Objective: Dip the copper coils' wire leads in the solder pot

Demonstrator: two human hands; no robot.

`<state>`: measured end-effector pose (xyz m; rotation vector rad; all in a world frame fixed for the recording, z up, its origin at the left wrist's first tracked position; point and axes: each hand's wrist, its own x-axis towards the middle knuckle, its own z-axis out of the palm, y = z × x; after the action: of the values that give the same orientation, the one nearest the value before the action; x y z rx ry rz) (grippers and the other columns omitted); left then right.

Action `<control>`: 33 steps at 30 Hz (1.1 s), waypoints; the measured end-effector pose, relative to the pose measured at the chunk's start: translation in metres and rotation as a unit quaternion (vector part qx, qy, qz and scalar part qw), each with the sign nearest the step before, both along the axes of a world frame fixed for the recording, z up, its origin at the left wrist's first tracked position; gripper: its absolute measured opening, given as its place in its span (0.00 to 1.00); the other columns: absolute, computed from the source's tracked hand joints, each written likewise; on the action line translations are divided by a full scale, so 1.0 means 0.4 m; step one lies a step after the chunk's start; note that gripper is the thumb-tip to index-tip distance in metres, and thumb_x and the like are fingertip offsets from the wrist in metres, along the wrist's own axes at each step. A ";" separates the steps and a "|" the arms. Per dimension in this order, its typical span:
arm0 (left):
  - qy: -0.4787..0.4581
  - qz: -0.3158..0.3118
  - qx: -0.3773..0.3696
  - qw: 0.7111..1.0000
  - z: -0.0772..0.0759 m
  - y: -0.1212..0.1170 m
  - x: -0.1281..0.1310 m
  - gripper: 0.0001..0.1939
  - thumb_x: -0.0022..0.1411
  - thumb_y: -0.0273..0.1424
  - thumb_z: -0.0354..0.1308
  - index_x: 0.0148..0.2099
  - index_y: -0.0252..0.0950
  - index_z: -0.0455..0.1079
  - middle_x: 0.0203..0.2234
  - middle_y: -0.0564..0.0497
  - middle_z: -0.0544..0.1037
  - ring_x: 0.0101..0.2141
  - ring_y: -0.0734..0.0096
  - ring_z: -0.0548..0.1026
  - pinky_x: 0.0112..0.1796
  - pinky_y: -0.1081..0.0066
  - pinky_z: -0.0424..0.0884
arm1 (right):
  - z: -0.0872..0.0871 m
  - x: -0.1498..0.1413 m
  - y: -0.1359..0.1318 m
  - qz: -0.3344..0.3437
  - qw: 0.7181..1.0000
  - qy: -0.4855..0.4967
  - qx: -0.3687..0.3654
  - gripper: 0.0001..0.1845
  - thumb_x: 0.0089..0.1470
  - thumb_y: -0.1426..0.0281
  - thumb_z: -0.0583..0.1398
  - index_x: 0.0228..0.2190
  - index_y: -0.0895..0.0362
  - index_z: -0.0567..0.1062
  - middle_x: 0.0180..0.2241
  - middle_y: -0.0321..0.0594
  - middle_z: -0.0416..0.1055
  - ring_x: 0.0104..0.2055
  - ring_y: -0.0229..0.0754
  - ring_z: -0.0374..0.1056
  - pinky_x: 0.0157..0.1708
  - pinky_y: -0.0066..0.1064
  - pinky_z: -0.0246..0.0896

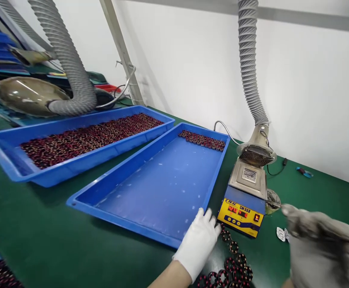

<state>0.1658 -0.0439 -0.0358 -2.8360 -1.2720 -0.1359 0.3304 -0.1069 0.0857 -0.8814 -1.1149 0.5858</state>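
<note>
My left hand [198, 243], in a white glove, is at the near right corner of a long blue tray [126, 228]. Its fingers are slightly bent and apart, with nothing visible in them. Small black ring-shaped parts with red and copper-coloured spots [233, 247] lie loose beside and below its fingertips. My right hand [321, 236], in a grey, stained glove, is blurred at the right edge. Its fingers are closed in a pinch near a small metal cup [272, 201]; what they hold is too small to make out. In the tray, more ring parts [202, 140] sit in rows at the far end.
A solder pot with a yellow panel [240, 218] stands right of the tray, beneath a fume hood on a ribbed hose [248, 60]. Another blue tray full of ring parts [96, 140] lies at left. Silvery scraps [280, 234] and blue-handled pliers [304, 172] lie on the green bench.
</note>
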 end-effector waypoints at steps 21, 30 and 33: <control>-0.274 -0.003 0.308 0.911 0.231 0.091 -0.004 0.08 0.56 0.25 0.51 0.39 0.38 0.66 0.41 0.48 0.74 0.48 0.59 0.64 0.42 0.58 0.62 | -0.079 -0.052 0.205 0.108 0.983 0.098 -0.115 0.15 0.44 0.61 0.62 0.35 0.54 0.75 0.37 0.43 0.75 0.40 0.46 0.70 0.42 0.35 0.65; -0.423 -0.006 0.213 0.881 0.212 0.120 0.044 0.25 0.51 0.28 0.54 0.53 0.37 0.55 0.50 0.40 0.65 0.50 0.58 0.65 0.43 0.60 0.69 | -0.113 -0.051 0.244 0.096 0.982 0.136 -0.088 0.13 0.34 0.65 0.68 0.26 0.56 0.75 0.29 0.44 0.76 0.30 0.45 0.72 0.32 0.34 0.68; -0.401 -0.046 0.128 0.906 0.211 0.133 0.028 0.29 0.51 0.22 0.50 0.55 0.43 0.52 0.46 0.47 0.71 0.45 0.67 0.70 0.42 0.68 0.71 | -0.110 -0.053 0.240 0.081 0.986 0.105 -0.104 0.15 0.31 0.68 0.68 0.27 0.55 0.73 0.26 0.40 0.75 0.28 0.43 0.71 0.29 0.31 0.67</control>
<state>0.1769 0.0091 0.0485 -2.6527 -1.0575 -1.4729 0.3093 -0.0110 0.0416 -0.8898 -0.9490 0.9219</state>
